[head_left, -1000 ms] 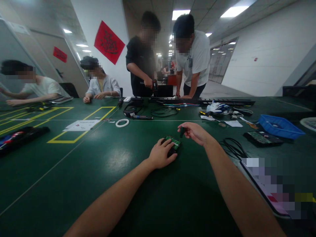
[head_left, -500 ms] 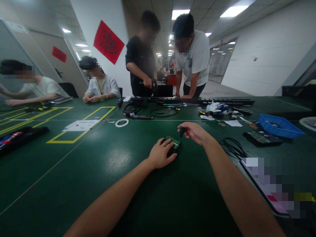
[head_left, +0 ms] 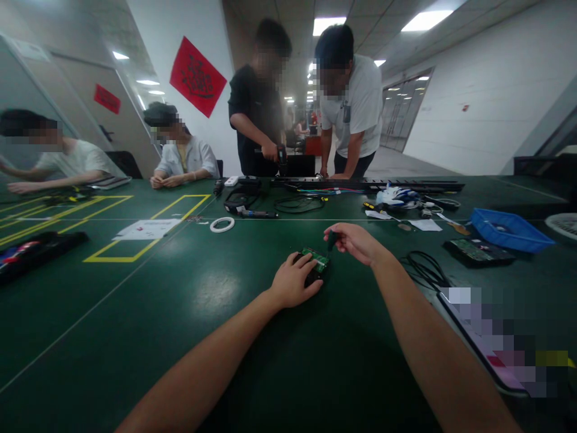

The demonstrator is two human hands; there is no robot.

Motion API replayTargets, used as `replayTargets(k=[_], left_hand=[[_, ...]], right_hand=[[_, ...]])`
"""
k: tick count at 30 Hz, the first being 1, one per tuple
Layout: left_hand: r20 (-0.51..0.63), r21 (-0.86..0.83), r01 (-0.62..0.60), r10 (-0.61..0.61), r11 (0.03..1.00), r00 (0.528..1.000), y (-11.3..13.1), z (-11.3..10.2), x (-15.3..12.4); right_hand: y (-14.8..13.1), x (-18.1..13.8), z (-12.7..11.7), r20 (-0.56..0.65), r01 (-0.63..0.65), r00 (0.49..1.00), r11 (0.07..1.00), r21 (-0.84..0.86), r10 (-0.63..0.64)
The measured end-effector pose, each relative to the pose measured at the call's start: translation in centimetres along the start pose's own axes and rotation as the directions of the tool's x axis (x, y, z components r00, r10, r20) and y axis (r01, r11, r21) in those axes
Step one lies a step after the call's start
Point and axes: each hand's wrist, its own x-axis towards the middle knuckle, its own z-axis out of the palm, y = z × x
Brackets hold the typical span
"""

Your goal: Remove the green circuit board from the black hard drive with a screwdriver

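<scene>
My left hand [head_left: 293, 281] presses down on a small black device with a green circuit board [head_left: 317, 260] on its top, on the green table. Its fingers are curled over the device's near side. My right hand [head_left: 356, 242] is closed round a dark-handled screwdriver [head_left: 331, 242] held upright, its tip at the board's right edge.
A black cable coil [head_left: 424, 272] lies right of my right arm. Further right are another circuit board [head_left: 478, 251] and a blue tray [head_left: 509, 230]. A white tape ring [head_left: 222, 224], black cables and tools lie beyond. Two people stand at the far edge; two sit at the left.
</scene>
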Motion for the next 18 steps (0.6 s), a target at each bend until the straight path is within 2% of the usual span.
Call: replayTargets(k=[18], left_hand=[[0.003,-0.015,0.007,-0.007,1.000,1.000,0.15,-0.21,-0.05]], right_hand=[[0.02,0.03,-0.05,0.005,-0.002,1.000,1.000,0.001,0.002]])
